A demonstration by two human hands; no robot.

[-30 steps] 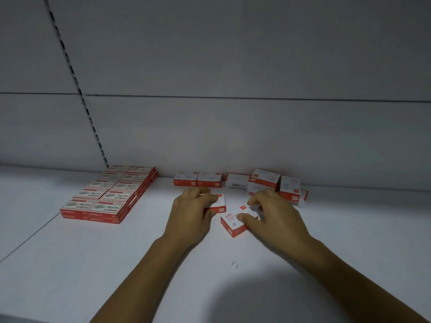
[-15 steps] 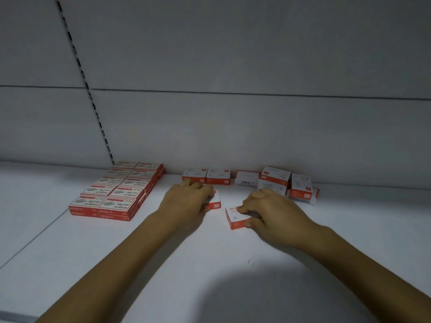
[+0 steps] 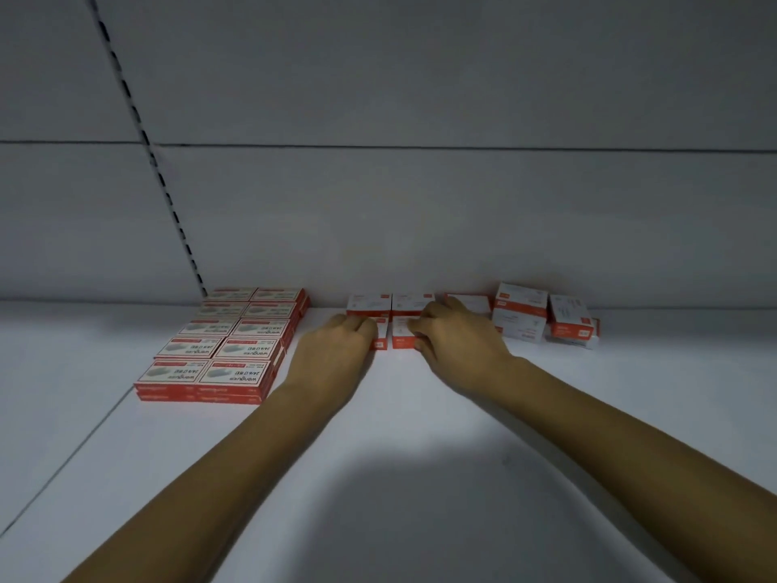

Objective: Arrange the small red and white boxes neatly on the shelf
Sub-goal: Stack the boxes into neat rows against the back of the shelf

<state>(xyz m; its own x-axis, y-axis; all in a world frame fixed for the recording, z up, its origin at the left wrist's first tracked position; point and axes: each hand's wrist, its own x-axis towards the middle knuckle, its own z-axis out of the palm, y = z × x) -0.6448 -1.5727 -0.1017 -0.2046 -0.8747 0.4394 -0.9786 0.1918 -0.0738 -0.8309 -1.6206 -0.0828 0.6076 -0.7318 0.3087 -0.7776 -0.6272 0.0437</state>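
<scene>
Both arms reach forward over the white shelf (image 3: 630, 397) to a spot near the back panel (image 3: 420, 204). The left hand (image 3: 336, 349) lies knuckles-up with its fingers curled down over the left front box (image 3: 381, 336), a small red and white box of which only the right edge shows past the fingers. The right hand (image 3: 460, 340) grasps the right front box (image 3: 401, 336) – fingertips bent onto its top and right side, thumb low at its near corner. The two boxes sit flat on the shelf side by side, nearly touching, just in front of the back-row boxes (image 3: 369, 304), a pair standing edge to edge against the panel. A third back box (image 3: 473, 302) is partly hidden behind the right hand's knuckles. Further right is a loose pile (image 3: 521, 300) of the same small boxes – one stacked on another, and beside them a box tilted on a lower one, out of line with the row. To the left, well apart from the hands, a block of larger flat red and white boxes (image 3: 223, 351) lies in two tidy columns, stacked two high, its far end against the panel below a slotted upright (image 3: 159, 174).
</scene>
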